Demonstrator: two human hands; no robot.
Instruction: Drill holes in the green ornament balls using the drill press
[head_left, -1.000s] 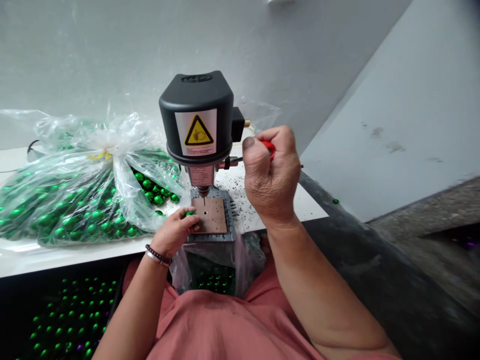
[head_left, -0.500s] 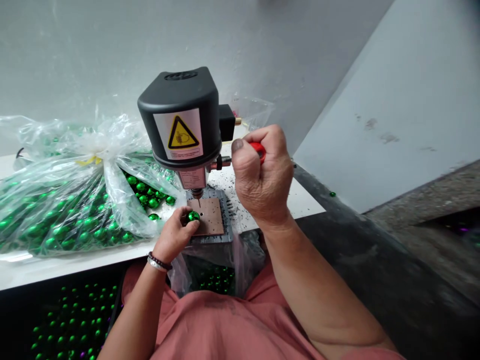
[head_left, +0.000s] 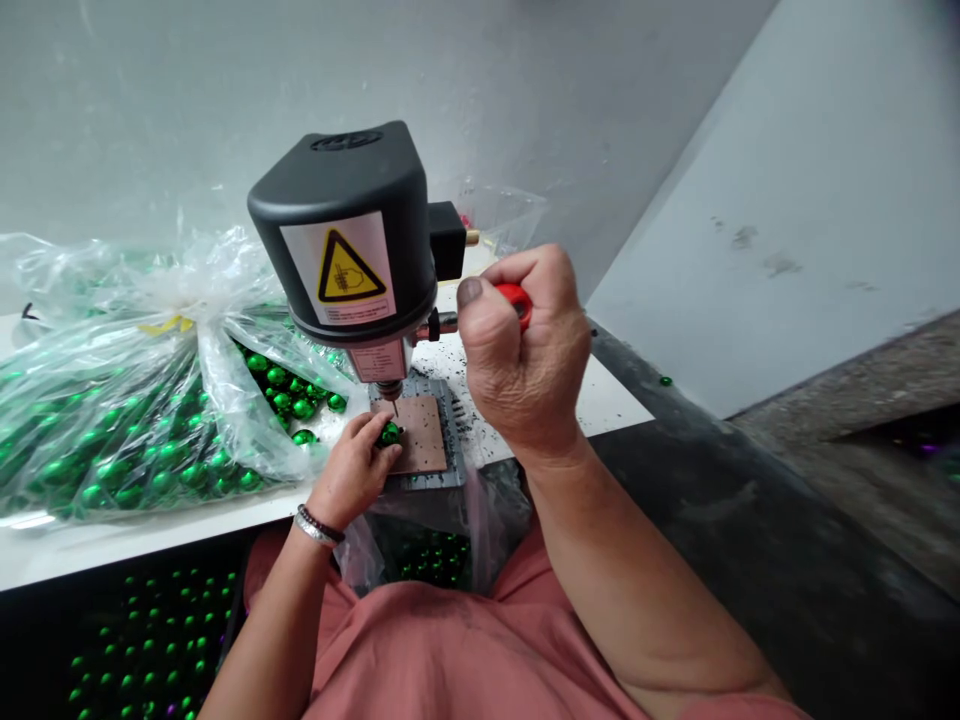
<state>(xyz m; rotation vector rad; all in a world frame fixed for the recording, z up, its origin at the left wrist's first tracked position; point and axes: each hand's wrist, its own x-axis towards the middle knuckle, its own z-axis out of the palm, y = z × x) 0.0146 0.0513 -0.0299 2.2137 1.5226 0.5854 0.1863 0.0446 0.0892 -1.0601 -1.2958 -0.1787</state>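
My left hand (head_left: 358, 466) pinches a shiny green ball (head_left: 390, 433) between thumb and fingers, over the brown board (head_left: 420, 440) on the metal base. Just above the ball hangs the thin bit (head_left: 396, 408) of a black-topped bench drill (head_left: 345, 230); I cannot tell whether it touches the ball. My right hand (head_left: 529, 350) is closed around the red-knobbed lever (head_left: 517, 303) on the drill's right side. The lever's far part is hidden by my fist.
A clear plastic bag (head_left: 135, 400) of green balls lies open on the white table (head_left: 285, 505) at left, several balls spilling out. Dark shavings surround the metal base (head_left: 454, 430). Another plastic bag (head_left: 491, 520) with green balls hangs below the table's front edge.
My left hand has brought the green ball slightly right, closer beneath the bit, and the ball looks turned. My right hand keeps its hold on the lever. The view has shifted slightly.
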